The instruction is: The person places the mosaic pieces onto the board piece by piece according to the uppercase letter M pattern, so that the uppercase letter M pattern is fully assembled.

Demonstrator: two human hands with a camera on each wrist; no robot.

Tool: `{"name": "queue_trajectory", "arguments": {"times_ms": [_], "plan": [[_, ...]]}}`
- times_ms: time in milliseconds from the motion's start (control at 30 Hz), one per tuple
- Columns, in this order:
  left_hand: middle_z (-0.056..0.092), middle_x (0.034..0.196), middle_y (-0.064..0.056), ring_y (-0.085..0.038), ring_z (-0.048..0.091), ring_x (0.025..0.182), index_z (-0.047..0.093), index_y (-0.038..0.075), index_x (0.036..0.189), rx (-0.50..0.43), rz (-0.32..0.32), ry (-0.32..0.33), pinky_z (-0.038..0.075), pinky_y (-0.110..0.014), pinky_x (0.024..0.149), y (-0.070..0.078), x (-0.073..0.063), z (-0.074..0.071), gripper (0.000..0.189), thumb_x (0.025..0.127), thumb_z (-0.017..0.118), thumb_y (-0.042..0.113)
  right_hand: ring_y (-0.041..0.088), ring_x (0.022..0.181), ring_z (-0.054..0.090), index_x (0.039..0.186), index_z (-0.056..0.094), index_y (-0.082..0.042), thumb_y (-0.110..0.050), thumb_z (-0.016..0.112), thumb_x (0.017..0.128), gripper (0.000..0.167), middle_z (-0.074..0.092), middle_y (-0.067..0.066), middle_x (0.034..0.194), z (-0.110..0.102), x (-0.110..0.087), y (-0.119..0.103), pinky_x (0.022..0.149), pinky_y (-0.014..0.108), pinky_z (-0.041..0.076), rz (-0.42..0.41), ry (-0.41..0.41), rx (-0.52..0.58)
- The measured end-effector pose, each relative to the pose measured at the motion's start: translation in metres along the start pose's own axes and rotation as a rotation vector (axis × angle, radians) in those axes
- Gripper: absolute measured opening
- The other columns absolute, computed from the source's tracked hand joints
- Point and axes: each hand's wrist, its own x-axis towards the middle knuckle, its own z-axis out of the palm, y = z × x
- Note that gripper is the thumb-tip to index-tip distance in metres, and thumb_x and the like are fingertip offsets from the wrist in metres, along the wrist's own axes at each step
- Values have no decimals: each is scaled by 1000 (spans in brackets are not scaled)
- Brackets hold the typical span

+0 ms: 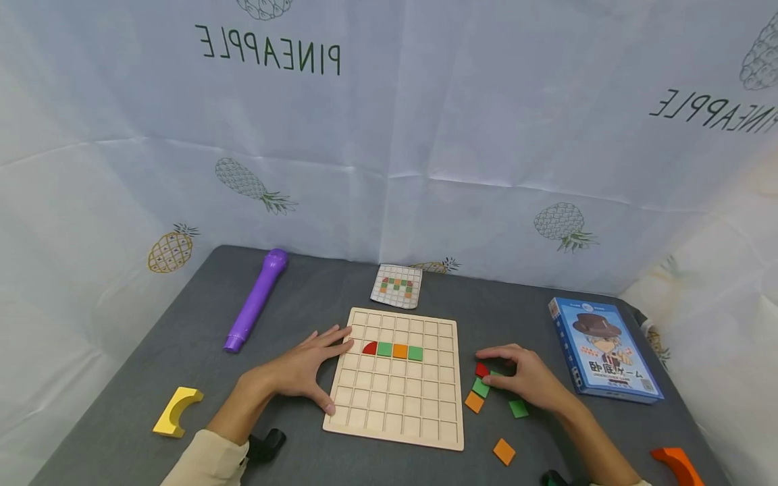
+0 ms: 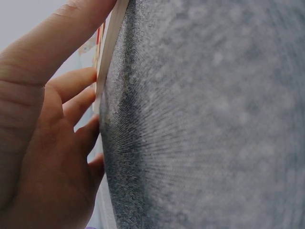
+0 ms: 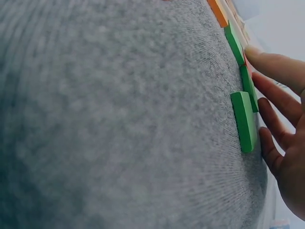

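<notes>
A wooden grid board (image 1: 395, 405) lies on the dark table, with a row of a red quarter-round tile (image 1: 370, 348), a green tile (image 1: 385, 349), an orange tile (image 1: 400, 351) and another green tile (image 1: 416, 353). My left hand (image 1: 300, 368) rests on its left edge, fingers spread, thumb at the lower corner. Right of the board, my right hand (image 1: 525, 374) reaches over loose tiles. Its thumb and forefinger stand apart on either side of a small red tile (image 1: 482, 370), beside a green tile (image 1: 481, 387) and an orange tile (image 1: 475, 402). Another green tile (image 3: 244, 121) lies below its fingers.
A small pattern card (image 1: 396, 286) lies behind the board. Left are a purple microphone-shaped tube (image 1: 256, 300) and a yellow arch block (image 1: 177, 412). Right are a blue game box (image 1: 608, 351) and an orange arch block (image 1: 677, 464). One orange tile (image 1: 504, 451) lies nearer the front.
</notes>
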Motion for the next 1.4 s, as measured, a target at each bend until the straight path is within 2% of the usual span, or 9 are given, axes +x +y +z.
{"name": "queue_trajectory", "arguments": {"times_ms": [300, 567, 867, 1133, 1400], "plan": [[19, 172, -15, -45, 13, 159, 34, 5, 159, -1, 1, -2, 10, -71, 125, -1, 0, 0, 122, 62, 95, 47, 5, 106, 65, 121, 76, -26, -34, 78, 90, 33, 76, -4, 118, -1, 1, -1, 87, 26, 54, -24, -30, -6], [19, 172, -15, -46, 13, 159, 34, 5, 159, -4, 5, -5, 10, -72, 125, 0, 0, 0, 121, 63, 95, 46, 2, 109, 66, 121, 76, -26, -35, 76, 91, 31, 77, -2, 118, -3, 3, -1, 93, 29, 56, -39, -68, -4], [19, 172, -15, -45, 12, 159, 34, 5, 159, -2, 6, -5, 10, -72, 124, -1, 1, 0, 122, 63, 95, 47, 1, 95, 65, 118, 76, -22, -28, 77, 92, 27, 76, 1, 115, -2, 3, -4, 86, 24, 55, -79, -66, 56], [18, 172, -15, -45, 12, 159, 34, 5, 159, -11, 5, -7, 9, -71, 125, -2, 0, 1, 122, 63, 95, 46, -4, 105, 62, 112, 79, -21, -22, 76, 92, 20, 76, 1, 115, -2, 5, -3, 90, 20, 54, -94, -90, 69], [18, 172, -14, -45, 12, 160, 34, 5, 159, -2, 3, -8, 9, -71, 125, -3, 1, 1, 122, 63, 95, 47, -6, 102, 65, 112, 80, -18, -23, 76, 92, 22, 78, 4, 113, -5, 7, -3, 83, 20, 57, -50, -122, 65]]}}
